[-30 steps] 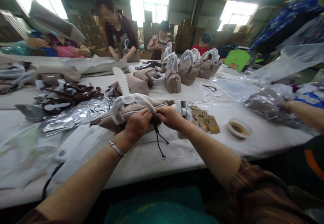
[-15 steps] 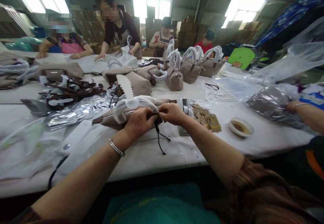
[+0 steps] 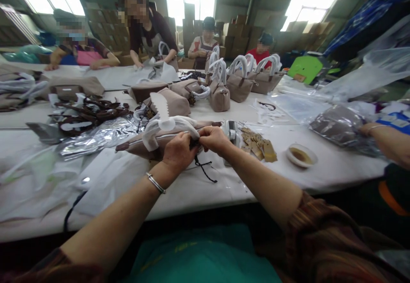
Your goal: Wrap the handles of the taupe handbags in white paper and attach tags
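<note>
Brown straps (image 3: 96,111) and silvery plastic (image 3: 96,140) left of the nearest handbag (image 3: 138,145), tags (image 3: 259,143) right.

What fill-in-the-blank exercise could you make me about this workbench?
The left hand and right hand meet at the near bag, whose handle wrapping is ____.
The person's silver bracelet circles the ____ wrist.
The far panel is bright ____.
Missing words: white; left; green.
</note>
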Demonstrator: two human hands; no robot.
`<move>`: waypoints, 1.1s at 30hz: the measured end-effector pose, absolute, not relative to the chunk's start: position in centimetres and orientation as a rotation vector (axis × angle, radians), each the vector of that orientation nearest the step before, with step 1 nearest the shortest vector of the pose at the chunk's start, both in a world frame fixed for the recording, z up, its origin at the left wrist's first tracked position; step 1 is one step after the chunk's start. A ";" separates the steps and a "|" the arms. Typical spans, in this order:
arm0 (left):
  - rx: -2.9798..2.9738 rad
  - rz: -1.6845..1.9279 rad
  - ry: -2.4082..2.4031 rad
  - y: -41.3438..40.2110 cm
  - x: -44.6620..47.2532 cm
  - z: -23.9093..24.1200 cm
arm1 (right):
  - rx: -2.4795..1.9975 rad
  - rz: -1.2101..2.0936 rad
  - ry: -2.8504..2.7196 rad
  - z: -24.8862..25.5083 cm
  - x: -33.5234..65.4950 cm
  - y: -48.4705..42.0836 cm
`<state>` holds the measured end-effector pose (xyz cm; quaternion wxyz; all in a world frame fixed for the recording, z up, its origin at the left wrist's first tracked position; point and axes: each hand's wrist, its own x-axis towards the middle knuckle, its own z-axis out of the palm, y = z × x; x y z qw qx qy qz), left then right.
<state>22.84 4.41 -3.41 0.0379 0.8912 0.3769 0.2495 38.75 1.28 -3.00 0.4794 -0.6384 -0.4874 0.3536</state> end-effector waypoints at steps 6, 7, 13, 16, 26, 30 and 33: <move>2.730 0.702 1.262 3.8 23.4 -3.1 | -1.589 0.896 -1.104 -2.4 38.7 1.4; 2.735 0.694 1.263 3.9 23.3 -3.1 | -1.588 0.915 -1.092 -2.3 38.6 1.4; 2.724 0.739 1.246 3.7 22.9 -3.3 | -1.635 0.930 -0.994 -2.0 38.0 1.1; 2.725 0.757 1.229 3.6 22.5 -3.1 | -1.594 0.973 -0.963 -2.0 37.9 1.0; 2.717 0.790 1.195 3.0 21.5 -2.6 | -1.530 1.047 -0.935 -1.8 37.5 0.5; 2.626 0.753 1.235 2.2 21.7 -2.4 | -1.506 1.094 -0.896 -1.6 37.4 0.3; 2.417 0.682 1.288 1.9 22.0 -2.7 | -1.484 1.124 -0.891 -1.5 37.3 0.0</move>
